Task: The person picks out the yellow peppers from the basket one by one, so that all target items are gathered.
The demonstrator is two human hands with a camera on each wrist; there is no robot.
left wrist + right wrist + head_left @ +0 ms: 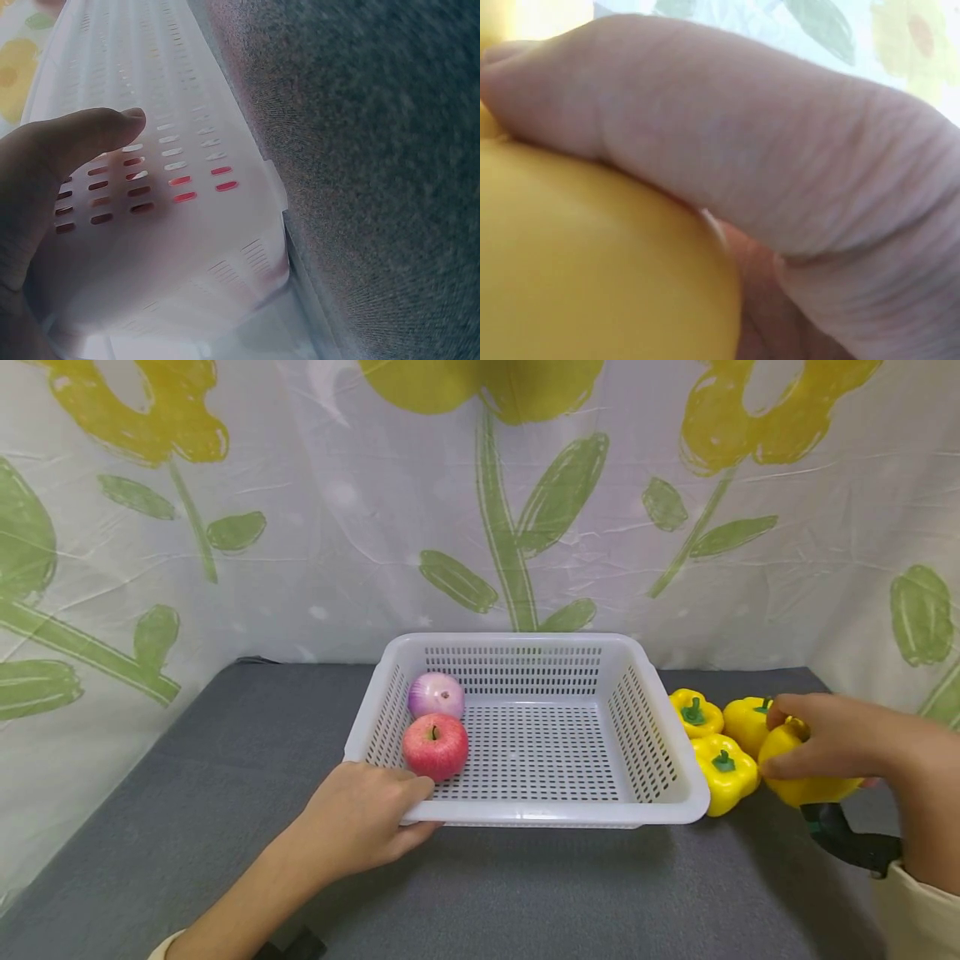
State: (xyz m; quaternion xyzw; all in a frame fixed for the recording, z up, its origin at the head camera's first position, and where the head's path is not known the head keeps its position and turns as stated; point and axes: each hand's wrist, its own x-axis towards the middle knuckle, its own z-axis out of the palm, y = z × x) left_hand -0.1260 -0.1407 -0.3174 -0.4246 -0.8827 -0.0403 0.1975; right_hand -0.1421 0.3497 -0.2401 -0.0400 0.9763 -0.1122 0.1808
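Observation:
My left hand (371, 810) grips the front left rim of a white plastic basket (525, 812), its thumb against the slotted outer wall in the left wrist view. Inside the basket, along its left side, a red apple (436, 747) sits in front of a purple onion (437, 697). To the right of the basket, my right hand (840, 735) holds a yellow bell pepper (806, 787), fingers and thumb curled round it. The right wrist view shows the pepper's smooth side (592, 255) close up under a finger.
Beside the basket's right wall stand more yellow bell peppers: one in front (723, 772), one behind it (695, 713) and one by my right fingers (744, 725). A dark grey cloth (225, 793) covers the table. A flower-printed curtain (337, 568) hangs behind.

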